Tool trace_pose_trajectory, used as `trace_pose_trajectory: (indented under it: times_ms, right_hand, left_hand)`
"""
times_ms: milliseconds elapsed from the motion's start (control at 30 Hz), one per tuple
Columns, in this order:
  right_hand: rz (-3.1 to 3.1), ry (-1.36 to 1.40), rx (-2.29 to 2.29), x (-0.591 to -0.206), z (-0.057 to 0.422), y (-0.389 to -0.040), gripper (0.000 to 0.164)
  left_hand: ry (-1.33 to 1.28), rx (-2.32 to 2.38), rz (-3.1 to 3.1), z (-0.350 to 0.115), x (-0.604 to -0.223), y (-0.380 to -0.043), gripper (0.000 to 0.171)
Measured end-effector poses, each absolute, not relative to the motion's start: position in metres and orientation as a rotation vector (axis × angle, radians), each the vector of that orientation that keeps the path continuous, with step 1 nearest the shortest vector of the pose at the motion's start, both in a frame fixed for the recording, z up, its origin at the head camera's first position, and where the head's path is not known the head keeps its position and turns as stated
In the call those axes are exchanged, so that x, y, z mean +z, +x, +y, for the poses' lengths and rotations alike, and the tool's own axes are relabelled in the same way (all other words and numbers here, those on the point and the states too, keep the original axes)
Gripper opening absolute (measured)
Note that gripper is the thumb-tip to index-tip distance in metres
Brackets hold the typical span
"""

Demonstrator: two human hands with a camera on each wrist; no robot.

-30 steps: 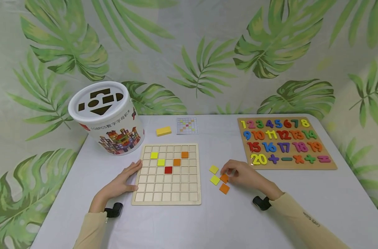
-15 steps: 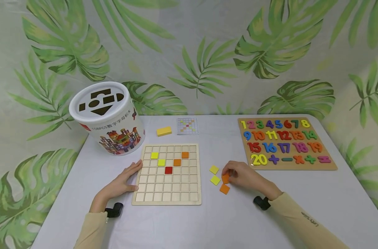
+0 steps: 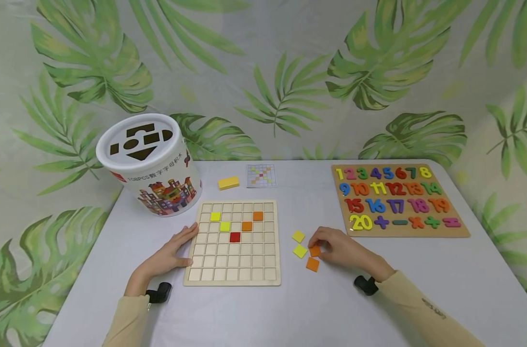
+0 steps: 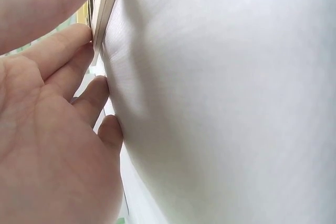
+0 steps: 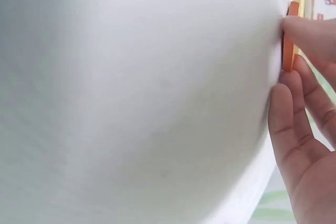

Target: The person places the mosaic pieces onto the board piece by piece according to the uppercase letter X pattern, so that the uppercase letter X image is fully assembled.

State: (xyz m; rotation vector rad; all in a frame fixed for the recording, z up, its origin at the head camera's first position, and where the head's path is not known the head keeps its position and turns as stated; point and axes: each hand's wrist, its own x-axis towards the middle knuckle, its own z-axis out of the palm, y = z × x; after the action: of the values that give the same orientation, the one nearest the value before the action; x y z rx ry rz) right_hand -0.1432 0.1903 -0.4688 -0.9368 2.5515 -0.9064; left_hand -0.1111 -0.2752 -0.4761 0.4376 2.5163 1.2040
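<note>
A wooden grid board lies flat, with two yellow tiles, two orange tiles and a red tile in its cells. My left hand rests at the board's left edge, fingers stretched out and fingertips on the rim. To the right of the board, my right hand pinches an orange tile between thumb and fingers. That tile stands on edge in the right wrist view. Another orange tile lies just below it, and two yellow tiles lie to its left.
A white bucket with shape cutouts in its lid stands at the back left. A yellow block and a small pattern card lie behind the board. A number puzzle board lies at the back right.
The orange tile at my right fingertips has shifted slightly toward the lower right. The orange tile below it has turned a little. My left hand and the board have stayed put.
</note>
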Motion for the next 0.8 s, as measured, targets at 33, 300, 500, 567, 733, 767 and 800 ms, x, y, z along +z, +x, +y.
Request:
trace_pose_trajectory:
  times_ms: [33,300,500,567,733,767,800]
  right_hand:
    - [2.559,-0.933,-0.909,-0.468,0.189,-0.144,0.026]
    - [2.534,-0.903,-1.022,-0.452,0.150,-0.148,0.024]
    - [2.458,-1.010,-1.072,-0.446,0.094,-0.151,0.020]
    - [2.437,-1.052,-1.065,-0.447,0.075,-0.152,0.019]
    - [2.410,-1.126,-1.013,-0.448,0.028,-0.154,0.016]
    - [2.406,-1.131,-1.002,-0.447,0.020,-0.154,0.016]
    - [2.406,-1.132,-0.993,-0.447,0.012,-0.154,0.016]
  left_hand:
    - [0.442,1.208,2.515,-0.275,-0.476,-0.111,0.082]
    - [0.466,1.234,2.517,-0.276,-0.474,-0.111,0.082]
    - [0.442,1.219,2.520,-0.275,-0.476,-0.111,0.082]
    - [0.435,1.212,2.523,-0.275,-0.477,-0.111,0.082]
    - [0.427,1.215,2.520,-0.274,-0.477,-0.112,0.082]
    - [0.423,1.214,2.518,-0.274,-0.476,-0.112,0.082]
    - [0.421,1.211,2.517,-0.274,-0.476,-0.112,0.082]
